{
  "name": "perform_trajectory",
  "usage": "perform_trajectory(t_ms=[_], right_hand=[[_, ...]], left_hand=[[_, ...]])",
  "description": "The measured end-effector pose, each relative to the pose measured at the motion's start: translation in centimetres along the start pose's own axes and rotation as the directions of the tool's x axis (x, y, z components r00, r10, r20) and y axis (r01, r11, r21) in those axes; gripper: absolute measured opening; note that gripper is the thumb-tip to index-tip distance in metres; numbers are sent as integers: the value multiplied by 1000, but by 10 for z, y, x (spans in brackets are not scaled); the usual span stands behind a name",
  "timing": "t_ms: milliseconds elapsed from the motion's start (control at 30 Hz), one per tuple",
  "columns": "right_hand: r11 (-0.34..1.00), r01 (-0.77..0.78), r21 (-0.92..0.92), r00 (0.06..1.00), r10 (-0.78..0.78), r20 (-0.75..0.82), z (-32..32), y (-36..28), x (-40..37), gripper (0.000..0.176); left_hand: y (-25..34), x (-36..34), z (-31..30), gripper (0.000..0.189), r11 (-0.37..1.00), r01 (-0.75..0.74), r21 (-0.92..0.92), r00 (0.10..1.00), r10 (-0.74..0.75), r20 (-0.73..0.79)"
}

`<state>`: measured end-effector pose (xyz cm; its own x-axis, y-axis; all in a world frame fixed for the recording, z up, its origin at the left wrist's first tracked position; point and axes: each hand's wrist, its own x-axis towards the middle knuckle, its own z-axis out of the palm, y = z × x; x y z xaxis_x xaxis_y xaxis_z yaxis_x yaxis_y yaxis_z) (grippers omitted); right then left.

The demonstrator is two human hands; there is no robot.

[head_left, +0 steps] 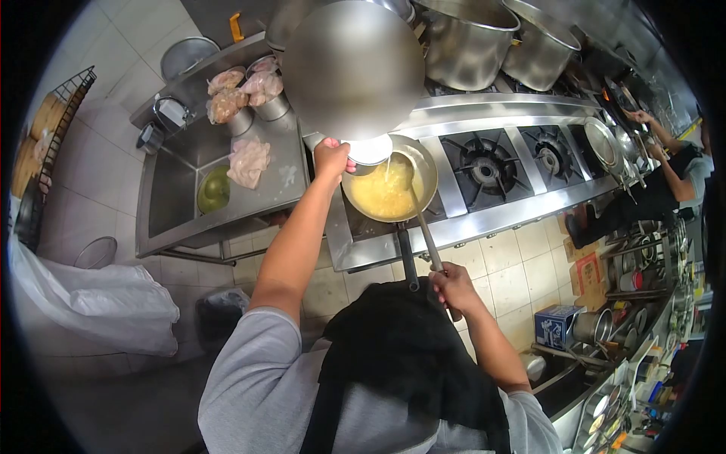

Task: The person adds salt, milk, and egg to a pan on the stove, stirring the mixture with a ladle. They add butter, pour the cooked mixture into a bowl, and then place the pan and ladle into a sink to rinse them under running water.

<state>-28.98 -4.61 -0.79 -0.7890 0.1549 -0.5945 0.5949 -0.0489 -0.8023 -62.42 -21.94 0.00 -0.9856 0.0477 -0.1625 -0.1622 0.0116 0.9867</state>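
Observation:
My left hand grips the edge of a white bowl, tilted over the left rim of a frying pan. A thin pale stream falls from the bowl into yellow food in the pan. My right hand is closed round the handle of a metal ladle, whose head rests in the pan against its right side. Beside the ladle, the pan's black handle points toward my apron, with no hand on it.
Burners lie right of the pan, with large pots behind. A steel sink and bagged raw meat are at left. Another person stands at far right, near strainers. A blurred disc covers the top centre.

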Motion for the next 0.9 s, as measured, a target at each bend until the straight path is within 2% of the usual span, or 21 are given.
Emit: perform_trajectory(t_ms=[33, 67, 100, 133, 200, 267, 300, 367, 400, 467, 500, 567, 600, 667, 800, 833, 867, 900], right_hand=[[980, -72, 187, 997, 67, 36, -1, -10, -4, 16], [979, -72, 189, 997, 67, 35, -7, -13, -5, 16], [881, -161, 445, 982, 100, 158, -16, -15, -6, 18], [711, -266, 652, 954, 96, 284, -20, -16, -6, 20], [715, -254, 651, 955, 79, 286, -17, -15, -12, 21], [852, -103, 513, 984, 12, 177, -10, -18, -20, 21], [851, -106, 514, 984, 15, 178, -7, -21, -23, 21], [968, -16, 249, 998, 0, 63, -4, -27, -26, 17], [968, -17, 251, 998, 1, 63, -3, -27, -25, 17], [998, 46, 54, 999, -45, -29, -3, -26, -23, 17], [997, 46, 55, 999, -44, -30, -4, -23, -21, 17], [967, 166, -194, 979, -185, -82, -6, -14, -15, 17], [967, 166, -194, 979, -184, -82, -6, -10, -13, 17], [833, 267, -485, 911, -382, -155, -5, -1, -7, 17], [732, 277, -623, 879, -455, -143, -5, 20, 8, 14], [939, 169, -301, 970, -212, -117, -4, 17, 7, 13], [999, -18, 45, 1000, 18, 1, -4, 6, 3, 11], [968, -107, 228, 994, 98, 47, -7, -9, -6, 14]], left_hand=[[0, 1, 1, 12, 1000, 0, 0, 1000, 0, 1], [0, 0, 1, 12, 1000, 0, 1, 1000, 0, 0], [0, 0, 2, 12, 1000, 0, 3, 1000, 0, 0], [0, 0, 3, 12, 1000, 1, 5, 1000, -1, 2], [1, 1, 4, 12, 1000, 9, 0, 1000, -9, 9], [1, 1, 5, 12, 1000, 10, -1, 1000, -10, 11], [0, 1, 6, 12, 1000, 9, -3, 1000, -9, 12], [1, 1, 7, 12, 1000, 17, -1, 1000, -17, 13], [2, 0, 7, 12, 1000, 22, 1, 1000, -22, 14], [1, 2, 9, 12, 1000, 20, 3, 1000, -20, 15], [1, 3, 10, 12, 1000, 18, 3, 1000, -19, 13], [0, 3, 10, 12, 1000, 14, 2, 1000, -14, 18], [0, 4, 11, 12, 1000, 8, -1, 1000, -8, 23], [0, 5, 11, 12, 1000, 11, 0, 1000, -11, 24], [1, 5, 13, 12, 1000, 23, 0, 999, -23, 22], [1, 4, 13, 12, 1000, 25, 0, 999, -25, 22], [1, 4, 13, 12, 1000, 24, -2, 999, -24, 23], [1, 4, 13, 12, 1000, 22, -4, 999, -22, 24]])
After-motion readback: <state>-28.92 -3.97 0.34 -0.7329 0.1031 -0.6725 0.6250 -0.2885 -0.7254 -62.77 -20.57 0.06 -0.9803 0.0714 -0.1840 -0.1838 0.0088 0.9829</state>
